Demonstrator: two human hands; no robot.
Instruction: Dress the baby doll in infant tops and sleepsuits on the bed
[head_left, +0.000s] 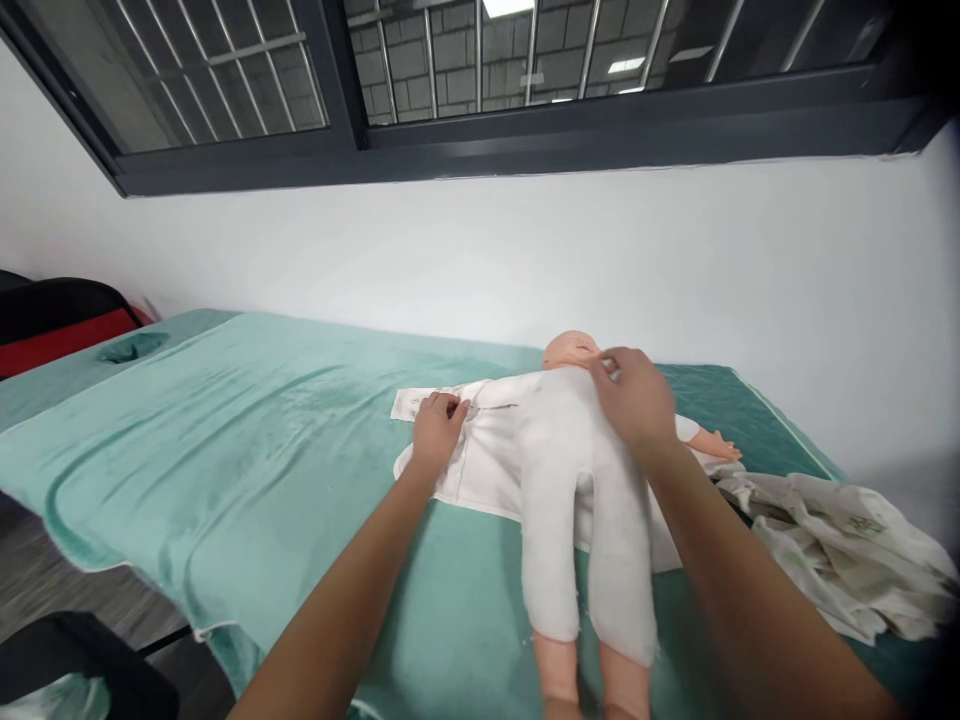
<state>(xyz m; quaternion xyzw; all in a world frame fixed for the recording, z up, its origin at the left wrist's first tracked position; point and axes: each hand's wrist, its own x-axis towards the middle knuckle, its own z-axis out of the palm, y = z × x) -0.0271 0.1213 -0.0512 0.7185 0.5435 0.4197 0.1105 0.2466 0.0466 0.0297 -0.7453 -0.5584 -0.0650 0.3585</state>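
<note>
From the head view, the pale plastic baby doll [577, 352] lies face up on the table [225, 440], which is draped in a green velvety cover. The left hand [437, 425] has its fingers closed, pinching the open flap of the white cotton sleepsuit [487, 460] flat. The right hand [634, 400] has its fingers curled, gripping fabric at the doll's collar. Best judgement: pull the flap taut and line up both edges before fastening. A crumpled printed cloth [847, 550] sits to the right. Behind it are a white wall and 1 dark-framed window [480, 130].
</note>
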